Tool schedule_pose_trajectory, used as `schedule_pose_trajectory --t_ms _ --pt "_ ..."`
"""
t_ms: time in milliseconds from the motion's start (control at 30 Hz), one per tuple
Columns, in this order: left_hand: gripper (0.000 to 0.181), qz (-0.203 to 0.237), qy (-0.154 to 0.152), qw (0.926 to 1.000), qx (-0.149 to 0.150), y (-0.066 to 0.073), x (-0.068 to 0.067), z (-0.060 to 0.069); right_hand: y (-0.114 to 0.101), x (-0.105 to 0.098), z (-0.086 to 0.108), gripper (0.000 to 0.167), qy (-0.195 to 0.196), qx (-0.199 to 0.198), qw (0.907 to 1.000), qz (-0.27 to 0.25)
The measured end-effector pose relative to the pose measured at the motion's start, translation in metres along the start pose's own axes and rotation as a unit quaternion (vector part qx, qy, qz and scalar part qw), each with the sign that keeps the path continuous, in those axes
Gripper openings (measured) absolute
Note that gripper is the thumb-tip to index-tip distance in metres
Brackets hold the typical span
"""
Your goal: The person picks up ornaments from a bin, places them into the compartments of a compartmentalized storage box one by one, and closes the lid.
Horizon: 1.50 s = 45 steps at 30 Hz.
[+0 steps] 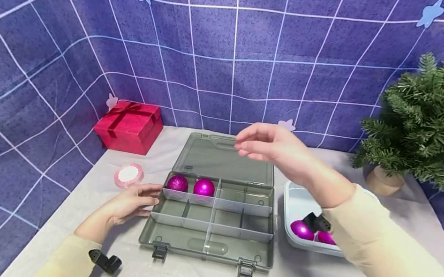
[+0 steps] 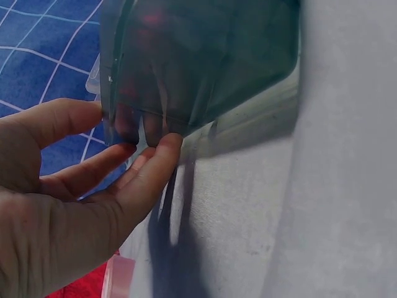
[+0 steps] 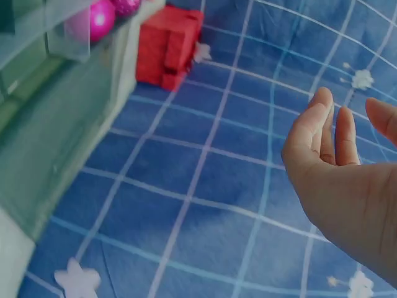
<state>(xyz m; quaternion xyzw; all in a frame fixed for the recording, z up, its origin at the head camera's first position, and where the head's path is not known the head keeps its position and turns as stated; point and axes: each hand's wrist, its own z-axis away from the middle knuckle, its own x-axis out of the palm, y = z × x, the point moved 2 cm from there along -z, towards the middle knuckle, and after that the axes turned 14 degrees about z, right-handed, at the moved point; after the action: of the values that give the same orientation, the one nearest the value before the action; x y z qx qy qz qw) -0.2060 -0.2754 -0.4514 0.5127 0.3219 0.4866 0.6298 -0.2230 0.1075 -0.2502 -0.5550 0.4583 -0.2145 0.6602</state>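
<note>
Two magenta baubles (image 1: pixel 204 187) in the box (image 1: pixel 175 233), left fingers (image 1: pixel 148 201) relaxed against its side, right fingers (image 1: pixel 258 148) empty above it

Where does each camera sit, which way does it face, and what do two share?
Head: worn there, facing forward and down at the open compartment organizer; left hand, right hand and sleeves show.
Left wrist: worn there, facing the organizer's side; left hand shows.
Right wrist: worn there, facing the gridded backdrop; right hand shows.
Head and right wrist share the red gift box.
</note>
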Motion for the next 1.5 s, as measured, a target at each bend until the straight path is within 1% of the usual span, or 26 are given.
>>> schedule_pose_trajectory --t_ms 100,167,233,333,400,533,633,800,933,1067,1167,1300,1500 --pt "0.065 0.0 -0.002 1.0 -0.001 0.0 0.001 0.0 -0.001 -0.015 0.017 0.027 0.02 -0.008 0.9992 0.035" --pt "0.065 0.002 -0.004 1.0 -0.001 0.0 0.001 -0.001 0.003 -0.024 0.029 0.026 0.034 -0.012 0.9979 0.055" --pt "0.065 0.003 -0.004 1.0 0.002 0.0 0.001 -0.001 0.01 -0.033 0.04 0.025 0.045 -0.005 0.9964 0.072" --pt "0.064 0.003 -0.005 1.0 0.006 0.001 0.001 -0.003 0.027 -0.044 0.055 0.025 0.054 0.015 0.9953 0.079" --pt "0.064 0.003 -0.007 0.9999 0.008 0.001 0.002 -0.004 0.042 -0.05 0.064 0.025 0.056 0.031 0.9955 0.07" --pt "0.064 0.002 -0.007 0.9999 0.012 0.0 0.001 -0.004 0.072 -0.059 0.08 0.025 0.05 0.074 0.9954 0.035" --pt "0.064 -0.003 -0.004 0.9999 0.015 -0.002 0.0 -0.003 0.091 -0.064 0.091 0.024 0.034 0.102 0.994 0.024" --pt "0.064 -0.005 0.011 0.9997 0.019 -0.004 -0.003 0.002 0.119 -0.071 0.105 0.024 0.004 0.13 0.9914 0.014" --pt "0.064 -0.003 0.022 0.9995 0.024 -0.005 -0.006 0.006 0.134 -0.07 0.11 0.028 -0.018 0.142 0.9896 0.01" --pt "0.065 0.0 0.015 0.9994 0.032 -0.005 -0.007 0.007 0.144 -0.064 0.11 0.038 -0.051 0.143 0.9881 0.023" --pt "0.066 0.009 0.01 0.9992 0.037 -0.007 -0.006 0.006 0.15 -0.057 0.108 0.044 -0.07 0.145 0.9862 0.039" --pt "0.066 0.015 0.009 0.9987 0.049 -0.008 -0.003 0.001 0.154 -0.05 0.107 0.046 -0.091 0.144 0.9831 0.067" --pt "0.07 0.017 0.017 0.9981 0.057 -0.009 -0.003 0.0 0.153 -0.043 0.1 0.044 -0.115 0.146 0.9774 0.101"
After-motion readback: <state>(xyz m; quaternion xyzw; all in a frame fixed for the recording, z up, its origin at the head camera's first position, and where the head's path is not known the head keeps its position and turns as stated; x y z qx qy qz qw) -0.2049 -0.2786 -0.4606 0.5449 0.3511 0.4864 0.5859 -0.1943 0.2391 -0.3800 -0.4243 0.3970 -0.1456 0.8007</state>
